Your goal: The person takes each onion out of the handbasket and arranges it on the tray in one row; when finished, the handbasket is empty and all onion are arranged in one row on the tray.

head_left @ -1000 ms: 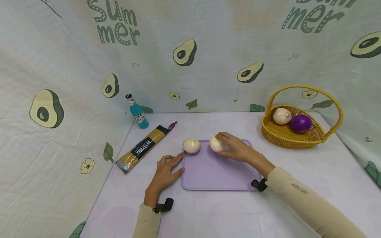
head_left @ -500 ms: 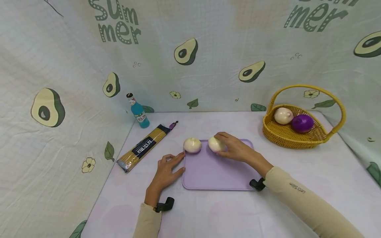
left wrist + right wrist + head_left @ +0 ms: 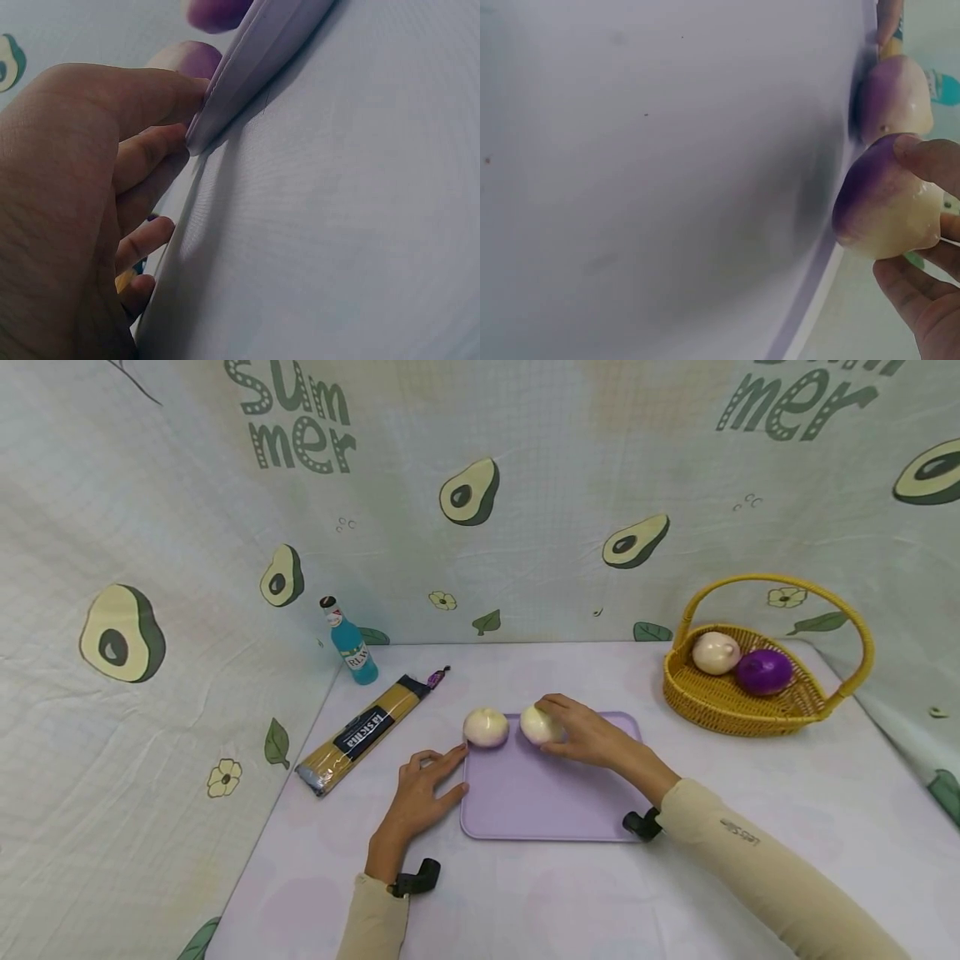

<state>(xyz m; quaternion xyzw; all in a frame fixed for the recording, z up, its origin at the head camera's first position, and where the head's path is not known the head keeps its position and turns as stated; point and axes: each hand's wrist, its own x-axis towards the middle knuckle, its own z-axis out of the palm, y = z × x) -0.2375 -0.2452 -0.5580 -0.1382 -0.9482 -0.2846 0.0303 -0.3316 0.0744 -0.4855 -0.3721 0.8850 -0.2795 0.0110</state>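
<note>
In the head view, my right hand (image 3: 588, 735) grips a cream-and-purple turnip (image 3: 538, 725) over the far part of the lilac tray (image 3: 551, 793). The right wrist view shows thumb and fingers round this turnip (image 3: 889, 202), its purple end facing the tray. A second turnip (image 3: 486, 728) sits at the tray's far left corner, a small gap from the held one in the head view. My left hand (image 3: 417, 795) rests at the tray's left edge, fingers loosely spread. In the left wrist view, its fingertips touch the tray rim (image 3: 247, 75).
A yellow wicker basket (image 3: 712, 718) at the back right holds a white onion (image 3: 716, 652) and a purple onion (image 3: 763, 672). On the left lie a pasta packet (image 3: 360, 735) and a small purple-wrapped item (image 3: 437, 677). A blue bottle (image 3: 352, 647) stands behind them, near the patterned cloth backdrop (image 3: 547, 593).
My right hand has moved slightly left with the turnip, narrowing the gap to the second turnip. My left hand stays at the tray's edge.
</note>
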